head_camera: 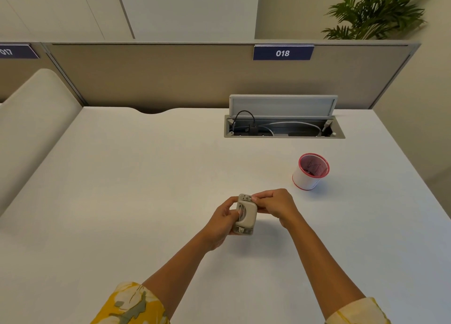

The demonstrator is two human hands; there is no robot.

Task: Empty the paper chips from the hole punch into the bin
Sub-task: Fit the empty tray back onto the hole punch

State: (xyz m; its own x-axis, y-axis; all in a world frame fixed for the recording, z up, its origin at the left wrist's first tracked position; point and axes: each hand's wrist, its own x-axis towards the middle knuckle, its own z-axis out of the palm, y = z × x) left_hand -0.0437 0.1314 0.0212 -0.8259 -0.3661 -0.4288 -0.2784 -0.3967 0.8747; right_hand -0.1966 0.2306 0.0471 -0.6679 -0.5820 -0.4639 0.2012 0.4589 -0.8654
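A small beige hole punch (246, 215) is held just above the white desk (122, 177), in front of me. My left hand (222, 222) grips its left side and near end. My right hand (274, 205) pinches its far right end with the fingertips. A small white bin (308, 176) with a red rim stands upright on the desk, off to the right and beyond the hands. Its inside looks pink, and I cannot tell what it holds. No paper chips are visible.
An open cable tray (284, 128) with its lid raised is set into the desk at the back right, with cables inside. A beige partition (170, 79) with a "018" label runs along the back. A padded seat back (36, 118) is at the left.
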